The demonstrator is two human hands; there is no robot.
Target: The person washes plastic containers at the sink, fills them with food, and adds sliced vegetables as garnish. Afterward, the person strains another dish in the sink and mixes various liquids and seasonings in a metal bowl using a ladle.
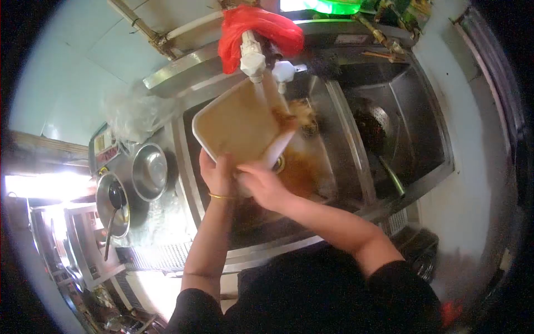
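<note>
A white rectangular plastic tub (236, 119) is tilted under a white tap (253, 62), in the left basin of a steel sink (364, 161). Brownish stain or liquid covers its inner face, and water seems to run down onto it. My left hand (217, 173) is closed on the tub's near edge. At the near corner of the tub my right hand (264, 186) has its fingers curled; what they hold is partly hidden and blurred. Brown liquid (303, 172) and pale food scraps (304, 116) lie in the basin below.
On the left counter stand a steel bowl (150, 171) and another bowl (105, 222) with a ladle (113, 220) in it, beside a clear plastic bag (139, 114). The right basin holds a strainer (371, 123) with a handle. A red plastic bag (278, 30) hangs by the taps.
</note>
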